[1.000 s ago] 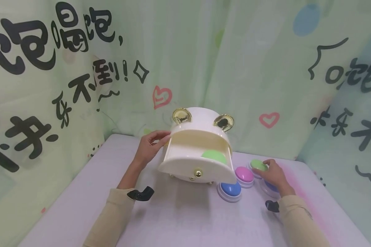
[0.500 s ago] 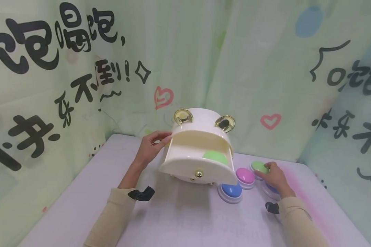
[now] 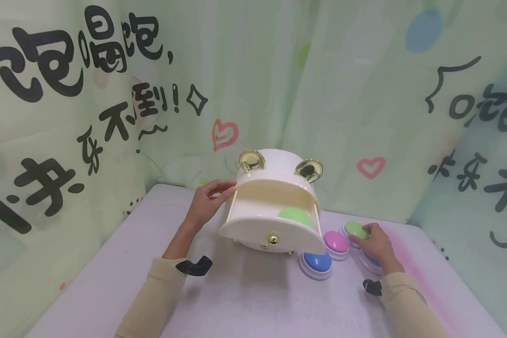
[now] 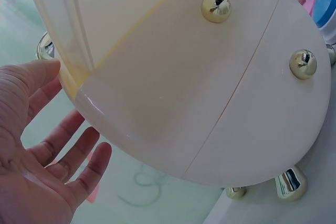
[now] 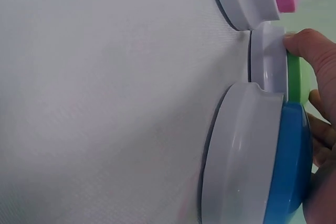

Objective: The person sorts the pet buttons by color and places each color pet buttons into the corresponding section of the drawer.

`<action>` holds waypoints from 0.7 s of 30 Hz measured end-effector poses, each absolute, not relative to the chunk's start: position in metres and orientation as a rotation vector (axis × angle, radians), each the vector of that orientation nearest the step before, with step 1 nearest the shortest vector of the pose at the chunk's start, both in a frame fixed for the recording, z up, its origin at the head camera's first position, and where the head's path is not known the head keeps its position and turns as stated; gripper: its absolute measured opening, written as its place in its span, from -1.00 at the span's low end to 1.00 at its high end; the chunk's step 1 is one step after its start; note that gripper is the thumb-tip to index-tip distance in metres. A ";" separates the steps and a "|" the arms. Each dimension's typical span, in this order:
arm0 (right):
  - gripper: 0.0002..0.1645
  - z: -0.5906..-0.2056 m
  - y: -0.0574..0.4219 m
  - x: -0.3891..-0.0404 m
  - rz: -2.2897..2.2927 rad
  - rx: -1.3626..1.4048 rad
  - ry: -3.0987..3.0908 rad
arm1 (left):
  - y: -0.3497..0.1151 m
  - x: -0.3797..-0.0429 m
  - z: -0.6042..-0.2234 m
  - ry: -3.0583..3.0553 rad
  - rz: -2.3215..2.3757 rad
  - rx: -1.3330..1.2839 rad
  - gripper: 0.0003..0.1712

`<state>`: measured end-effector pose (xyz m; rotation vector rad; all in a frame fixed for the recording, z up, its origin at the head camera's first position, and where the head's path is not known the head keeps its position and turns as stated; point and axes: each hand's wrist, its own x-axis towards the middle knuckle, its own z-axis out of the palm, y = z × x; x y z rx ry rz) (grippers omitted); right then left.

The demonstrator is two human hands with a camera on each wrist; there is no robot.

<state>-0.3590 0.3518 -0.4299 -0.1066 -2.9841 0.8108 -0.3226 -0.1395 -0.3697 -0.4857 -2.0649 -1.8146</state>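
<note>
A cream-white rounded drawer box (image 3: 274,164) with gold ear-like trims stands mid-table, its upper drawer (image 3: 253,227) pulled out. Part of a green rounded thing (image 3: 296,215) shows inside the drawer. My left hand (image 3: 207,202) rests on the box's left side; in the left wrist view the thumb touches its edge while the other fingers spread loosely. To the right, my right hand (image 3: 378,244) grips a green push button (image 3: 356,229) with a white base. In the right wrist view the thumb (image 5: 310,45) presses that base's rim, and the other fingers are partly hidden behind the button.
A pink button (image 3: 336,241) and a blue button (image 3: 318,262) stand right of the box. Another blue button (image 3: 369,259) sits partly under my right hand. Printed curtains (image 3: 253,84) surround the pale table (image 3: 245,300) at its back and sides.
The head view has shifted slightly, so everything appears a little further right and lower. Both hands keep their places on the box and the green button.
</note>
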 end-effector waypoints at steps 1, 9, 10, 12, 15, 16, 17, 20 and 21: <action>0.00 -0.431 0.352 -0.359 0.809 -0.105 -2.979 | -0.139 -0.323 -0.370 -2.067 -1.816 -0.484 -0.66; 0.01 -0.438 0.354 -0.360 0.799 -0.093 -2.931 | -0.140 -0.322 -0.369 -2.068 -1.819 -0.482 -0.66; 0.00 -0.438 0.354 -0.360 0.801 -0.096 -2.926 | -0.140 -0.322 -0.369 -2.067 -1.819 -0.484 -0.66; 0.01 -0.438 0.353 -0.360 0.807 -0.096 -2.919 | -0.140 -0.323 -0.370 -2.065 -1.818 -0.487 -0.66; 0.01 -0.437 0.352 -0.358 0.819 -0.102 -2.915 | -0.140 -0.323 -0.370 -2.064 -1.818 -0.489 -0.67; 0.02 -0.437 0.352 -0.358 0.821 -0.103 -2.914 | -0.140 -0.322 -0.370 -2.064 -1.818 -0.489 -0.67; 0.02 -0.437 0.352 -0.358 0.821 -0.103 -2.913 | -0.140 -0.322 -0.370 -2.064 -1.817 -0.489 -0.67; 0.00 -0.439 0.351 -0.357 0.822 -0.105 -2.900 | -0.140 -0.323 -0.370 -2.066 -1.814 -0.487 -0.67; 0.00 -0.439 0.351 -0.357 0.821 -0.104 -2.892 | -0.140 -0.323 -0.371 -2.067 -1.815 -0.487 -0.67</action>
